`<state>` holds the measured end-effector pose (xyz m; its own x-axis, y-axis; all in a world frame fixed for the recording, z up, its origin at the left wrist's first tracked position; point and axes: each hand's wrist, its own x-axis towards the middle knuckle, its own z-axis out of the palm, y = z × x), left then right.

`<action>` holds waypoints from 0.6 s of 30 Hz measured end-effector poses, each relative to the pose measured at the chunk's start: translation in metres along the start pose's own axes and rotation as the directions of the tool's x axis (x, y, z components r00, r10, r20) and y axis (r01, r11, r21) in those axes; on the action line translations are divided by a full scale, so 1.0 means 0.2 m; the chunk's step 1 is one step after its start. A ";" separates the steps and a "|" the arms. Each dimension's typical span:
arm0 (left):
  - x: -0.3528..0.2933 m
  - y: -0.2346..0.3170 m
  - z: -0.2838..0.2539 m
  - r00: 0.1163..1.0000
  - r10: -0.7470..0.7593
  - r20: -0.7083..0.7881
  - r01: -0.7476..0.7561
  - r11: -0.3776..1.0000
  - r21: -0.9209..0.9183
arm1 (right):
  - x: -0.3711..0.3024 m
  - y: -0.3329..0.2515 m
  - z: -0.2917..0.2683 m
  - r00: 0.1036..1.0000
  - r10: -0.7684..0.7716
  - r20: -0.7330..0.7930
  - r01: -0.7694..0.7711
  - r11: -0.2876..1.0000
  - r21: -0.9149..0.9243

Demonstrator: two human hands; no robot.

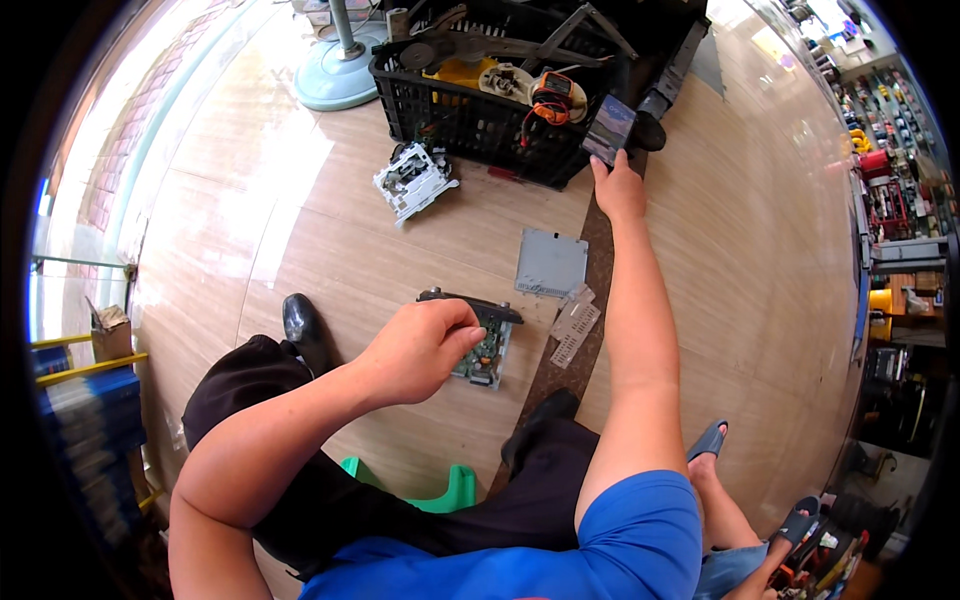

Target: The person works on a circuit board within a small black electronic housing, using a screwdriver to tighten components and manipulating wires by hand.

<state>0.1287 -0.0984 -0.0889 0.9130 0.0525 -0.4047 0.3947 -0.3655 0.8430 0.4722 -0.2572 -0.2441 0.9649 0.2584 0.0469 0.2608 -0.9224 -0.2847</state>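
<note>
Your right arm stretches toward the upper right of the frame, where the fingers of your right hand [622, 192] meet the lower edge of a dark, flat, rectangular phone with a lit screen [611, 128]; whether they grasp it or only touch it, you cannot tell from this angle. The phone stands at the right corner of a black slatted plastic crate [460, 125] loaded with metal parts and an orange-cased handheld meter [553, 98]. At the centre, your left hand [428, 345] is raised with its fingers curled in and clenched, thumb against forefinger, partly hiding an open metal unit with a green circuit board [492, 352] on the beige tiled floor [755, 250]. Just above and to the right of the unit lie a flat grey square metal panel [552, 262] and thin perforated metal strips [576, 325], the latter over a brown speckled floor band [553, 378]. A pale metal frame with inner mechanisms [414, 184] sits near the crate, above centre. Below your left forearm shows a bright green plastic stool [458, 488]; at lower right are another person's sandalled feet [706, 455].
</note>
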 end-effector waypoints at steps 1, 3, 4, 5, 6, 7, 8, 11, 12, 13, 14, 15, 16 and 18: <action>0.00 0.00 0.00 1.000 0.001 0.001 -0.001 1.000 0.004 | -0.01 -0.03 -0.02 1.000 -0.012 0.026 0.011 1.000 0.022; 0.00 -0.01 0.01 1.000 0.011 0.002 -0.011 1.000 0.017 | -0.02 -0.04 -0.03 0.996 -0.091 0.019 0.089 0.991 0.101; 0.00 -0.01 0.01 1.000 0.015 0.004 -0.015 1.000 0.019 | -0.01 -0.02 -0.03 0.996 -0.089 0.015 0.087 0.991 0.101; 0.01 -0.01 0.01 1.000 0.009 0.000 -0.009 1.000 0.016 | 0.00 -0.02 -0.03 0.995 -0.103 -0.014 0.104 0.985 0.136; 0.01 0.00 0.01 1.000 0.001 -0.003 -0.001 1.000 0.011 | 0.00 -0.01 -0.03 0.992 -0.117 -0.041 0.122 0.978 0.171; 0.00 0.00 0.01 1.000 0.003 -0.002 -0.003 1.000 0.012 | 0.00 0.00 -0.02 0.992 -0.116 -0.043 0.122 0.978 0.171; 0.00 0.01 0.01 1.000 -0.010 0.001 0.010 1.000 0.011 | 0.01 0.02 -0.01 0.995 -0.075 -0.073 0.086 0.982 0.169; 0.00 0.00 0.01 1.000 -0.018 0.000 0.018 1.000 0.013 | 0.00 0.03 -0.01 0.996 -0.008 -0.086 0.022 0.986 0.168; 0.00 0.00 0.01 1.000 -0.009 -0.003 0.009 1.000 0.016 | -0.01 0.03 -0.01 0.997 0.020 -0.072 -0.008 0.987 0.163; 0.00 -0.01 0.01 1.000 -0.009 -0.002 0.009 1.000 0.015 | -0.01 0.04 -0.01 0.997 0.020 -0.071 -0.008 0.987 0.163; 0.00 -0.01 0.01 1.000 -0.003 -0.005 0.003 1.000 0.020 | -0.02 0.04 -0.01 0.999 0.010 -0.040 -0.004 0.989 0.146; 0.00 -0.01 0.01 1.000 0.002 -0.007 -0.002 1.000 0.025 | -0.02 0.04 -0.03 1.000 0.001 -0.009 0.000 0.991 0.130; 0.00 -0.01 0.02 1.000 0.002 -0.007 -0.002 1.000 0.024 | -0.03 0.03 -0.03 1.000 0.001 -0.008 0.000 0.992 0.130; 0.00 0.00 0.02 1.000 -0.009 0.002 0.009 1.000 0.027 | -0.04 0.01 -0.05 0.996 -0.018 0.090 0.013 0.998 0.061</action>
<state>0.1278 -0.1012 -0.0905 0.9091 0.0544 -0.4129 0.4000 -0.3901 0.8293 0.4653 -0.2641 -0.2347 0.9533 0.3000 -0.0340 0.2710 -0.8999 -0.3416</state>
